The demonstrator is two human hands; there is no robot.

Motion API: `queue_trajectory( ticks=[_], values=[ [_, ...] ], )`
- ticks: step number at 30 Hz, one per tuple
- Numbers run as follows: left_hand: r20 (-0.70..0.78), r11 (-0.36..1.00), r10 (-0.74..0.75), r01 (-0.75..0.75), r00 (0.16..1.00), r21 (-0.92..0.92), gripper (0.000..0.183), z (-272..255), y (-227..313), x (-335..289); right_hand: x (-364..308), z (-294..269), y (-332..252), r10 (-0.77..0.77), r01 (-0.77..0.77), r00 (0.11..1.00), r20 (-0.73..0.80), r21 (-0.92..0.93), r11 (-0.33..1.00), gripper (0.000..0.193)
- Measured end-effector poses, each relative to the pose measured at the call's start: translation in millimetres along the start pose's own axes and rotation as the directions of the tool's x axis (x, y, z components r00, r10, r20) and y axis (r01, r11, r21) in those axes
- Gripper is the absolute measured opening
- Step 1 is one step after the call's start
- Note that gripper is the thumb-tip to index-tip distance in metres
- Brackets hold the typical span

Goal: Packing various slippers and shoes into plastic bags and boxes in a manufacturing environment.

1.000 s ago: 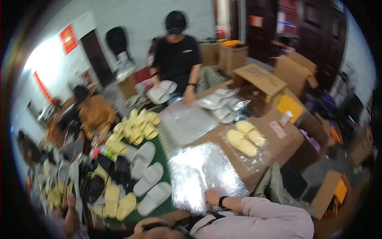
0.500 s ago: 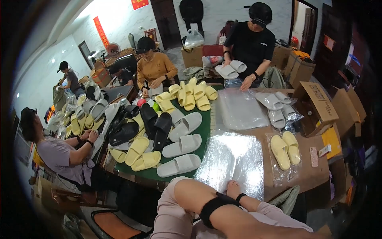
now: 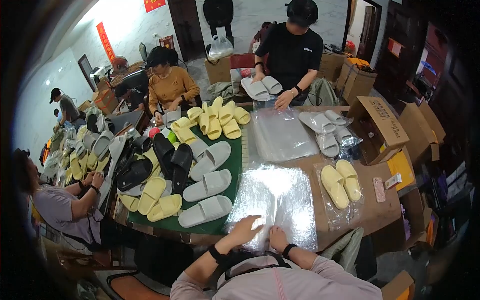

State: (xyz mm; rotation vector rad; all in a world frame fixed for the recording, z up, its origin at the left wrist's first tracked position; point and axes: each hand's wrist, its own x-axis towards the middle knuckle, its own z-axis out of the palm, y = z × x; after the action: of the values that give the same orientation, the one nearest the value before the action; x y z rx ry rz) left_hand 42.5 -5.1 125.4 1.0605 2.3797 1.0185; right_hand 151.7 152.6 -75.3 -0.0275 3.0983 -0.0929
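Observation:
My left hand [image 3: 245, 231] is open, fingers spread, over the left near edge of a stack of shiny clear plastic bags [image 3: 272, 192]. My right hand [image 3: 278, 239] rests on the near edge of the same stack, fingers forward and holding nothing I can see. Left of the bags, grey slippers [image 3: 207, 184] lie in a row on the green table mat [image 3: 235, 165]. Beside them are black slippers [image 3: 181, 167] and pale yellow slippers [image 3: 165, 207]. To the right, a yellow slipper pair [image 3: 341, 185] lies on a clear bag.
Across the table, a person in black [image 3: 292, 55] handles a grey slipper pair [image 3: 262, 87] by another clear bag stack [image 3: 282, 134]. Bagged grey slippers [image 3: 327, 131], an open carton [image 3: 375, 131] and a pink phone [image 3: 379, 190] are at right. Other people sit along the left.
My left arm was bent across my body toward the lower right; it has swung back left, and its hand is now over the bags. My right hand stays at their edge. The view has shifted.

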Motion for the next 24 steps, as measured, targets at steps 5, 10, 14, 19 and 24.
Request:
queue_trajectory(
  ticks=[5, 10, 14, 19, 24],
  values=[
    [-0.276, 0.817, -0.195, 0.312, 0.941, 0.486, 0.067, 5.6, -96.4, -44.3, 5.9, -23.6, 6.0, 0.051, -0.077, 0.99, 0.132, 0.203, 0.976, 0.062],
    [-0.501, 0.797, -0.407, 0.565, 0.764, 0.214, 0.077, -6.8, -154.1, -43.6, 6.5, -50.3, 5.6, 0.15, -0.236, 0.952, 0.267, 0.33, 0.914, 0.083],
    [-0.491, 0.818, -0.533, 0.567, 0.689, -0.093, 0.08, -24.6, -192.3, -25.9, 15.7, -62.5, -2.3, 0.223, -0.328, 0.908, 0.354, 0.271, 0.905, 0.084],
    [-0.334, 0.716, -0.652, 0.408, 0.681, -0.567, 0.08, -21.8, -230.2, -8.0, 21.7, -60.9, -19.6, 0.317, -0.414, 0.861, 0.399, 0.186, 0.891, 0.079],
    [-0.309, 0.732, -0.541, 0.257, 0.782, -0.631, 0.063, -43.9, -164.2, 6.8, 19.6, -48.1, -23.7, 0.342, -0.411, 0.858, 0.383, 0.113, 0.905, 0.069]
  ],
)
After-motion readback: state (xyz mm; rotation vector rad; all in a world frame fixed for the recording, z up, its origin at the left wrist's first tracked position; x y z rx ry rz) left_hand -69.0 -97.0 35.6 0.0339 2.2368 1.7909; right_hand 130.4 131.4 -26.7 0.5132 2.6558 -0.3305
